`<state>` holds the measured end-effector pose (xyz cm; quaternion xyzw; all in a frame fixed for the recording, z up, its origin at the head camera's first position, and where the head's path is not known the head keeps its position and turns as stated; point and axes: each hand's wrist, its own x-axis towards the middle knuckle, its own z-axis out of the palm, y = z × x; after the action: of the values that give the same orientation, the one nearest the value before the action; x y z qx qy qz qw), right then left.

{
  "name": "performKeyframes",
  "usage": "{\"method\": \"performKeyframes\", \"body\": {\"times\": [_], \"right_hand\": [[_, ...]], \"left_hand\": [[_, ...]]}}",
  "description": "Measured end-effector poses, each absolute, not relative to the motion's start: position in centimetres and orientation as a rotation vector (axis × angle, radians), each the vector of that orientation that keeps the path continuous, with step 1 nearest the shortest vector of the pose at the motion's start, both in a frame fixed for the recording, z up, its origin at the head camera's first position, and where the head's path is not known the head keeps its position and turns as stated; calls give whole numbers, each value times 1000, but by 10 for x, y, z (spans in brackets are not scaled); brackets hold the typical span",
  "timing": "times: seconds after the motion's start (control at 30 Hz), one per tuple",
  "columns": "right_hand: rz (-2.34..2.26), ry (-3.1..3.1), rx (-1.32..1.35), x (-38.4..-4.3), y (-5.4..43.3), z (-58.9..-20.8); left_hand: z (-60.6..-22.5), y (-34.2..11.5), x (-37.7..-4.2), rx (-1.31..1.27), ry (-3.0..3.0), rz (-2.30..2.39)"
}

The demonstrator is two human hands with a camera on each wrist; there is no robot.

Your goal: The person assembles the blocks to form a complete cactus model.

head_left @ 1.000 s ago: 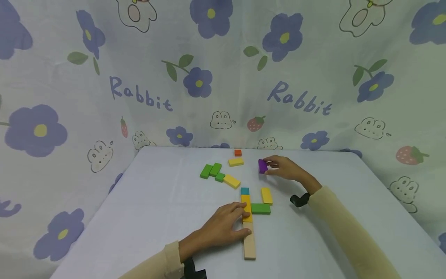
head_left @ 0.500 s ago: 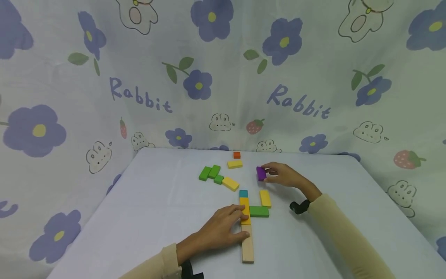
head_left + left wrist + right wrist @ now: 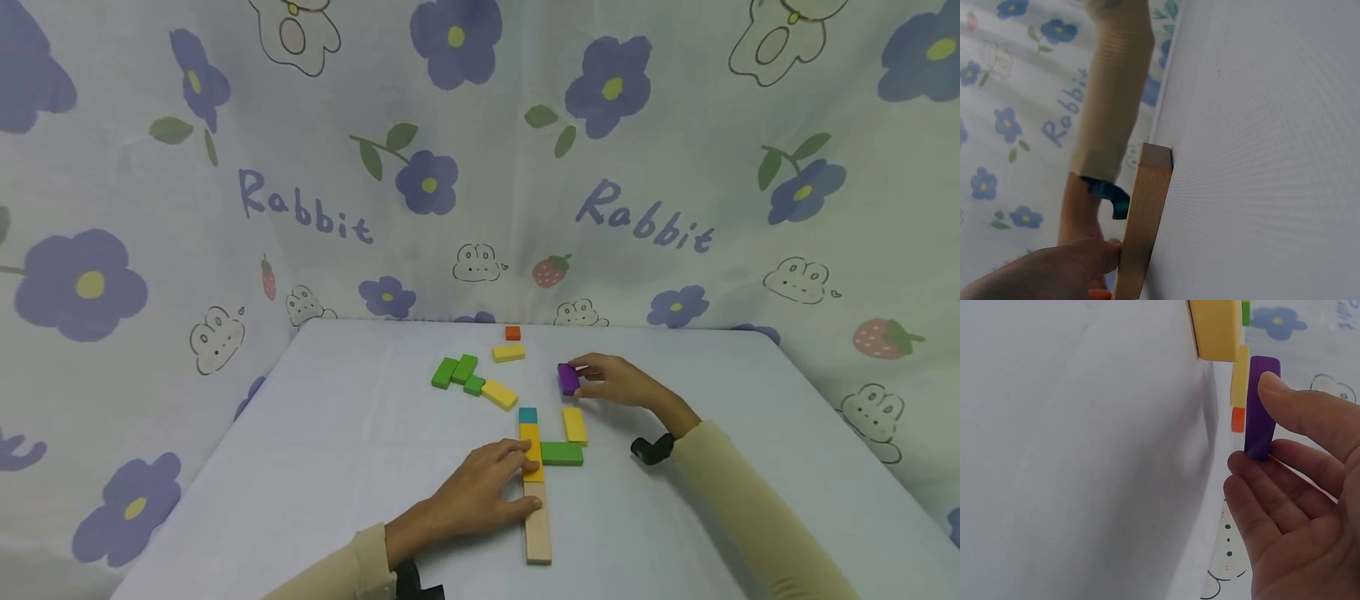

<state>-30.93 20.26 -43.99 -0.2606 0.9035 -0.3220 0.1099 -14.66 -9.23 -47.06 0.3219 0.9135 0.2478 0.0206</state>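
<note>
My right hand (image 3: pixel 618 380) pinches a purple block (image 3: pixel 568 379) between thumb and fingers, at the right of the block row. In the right wrist view the thumb lies on the face of the purple block (image 3: pixel 1262 412) and fingertips touch its lower end. My left hand (image 3: pixel 483 487) rests on the row: fingers on an orange-yellow block (image 3: pixel 533 471), thumb at a plain wooden block (image 3: pixel 537 537). A small blue block (image 3: pixel 528 414) ends the row at the far side. Against the row's right side lies a green block (image 3: pixel 562 453), with a yellow block (image 3: pixel 574 425) just beyond it.
Farther back left lie two green blocks (image 3: pixel 445 372), a small green block (image 3: pixel 474 384) and a yellow block (image 3: pixel 499 394). Another yellow block (image 3: pixel 508 353) and a red-orange block (image 3: pixel 513 333) lie near the back edge of the white table (image 3: pixel 337 450). A printed curtain (image 3: pixel 480 167) hangs behind.
My right hand has brought the purple block a little nearer to the row's far end. My left hand stays on the row, and the view has shifted slightly.
</note>
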Motion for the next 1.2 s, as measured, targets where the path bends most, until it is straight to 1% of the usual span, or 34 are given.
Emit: {"method": "performKeyframes", "body": {"times": [0.23,0.47,0.67,1.2], "right_hand": [[-920,2641,-795,-307,201,-444],[-853,2663,-702,-304,211,-441],[-860,2656,-679,-304,215,-442],[-897,2607,-742,-302,207,-448]], "left_hand": [[-472,-93,-146,988,2835,768],[-470,-84,-146,1007,2811,788],[-470,-81,-148,1000,2824,755],[-470,-90,-148,993,2833,734]]}}
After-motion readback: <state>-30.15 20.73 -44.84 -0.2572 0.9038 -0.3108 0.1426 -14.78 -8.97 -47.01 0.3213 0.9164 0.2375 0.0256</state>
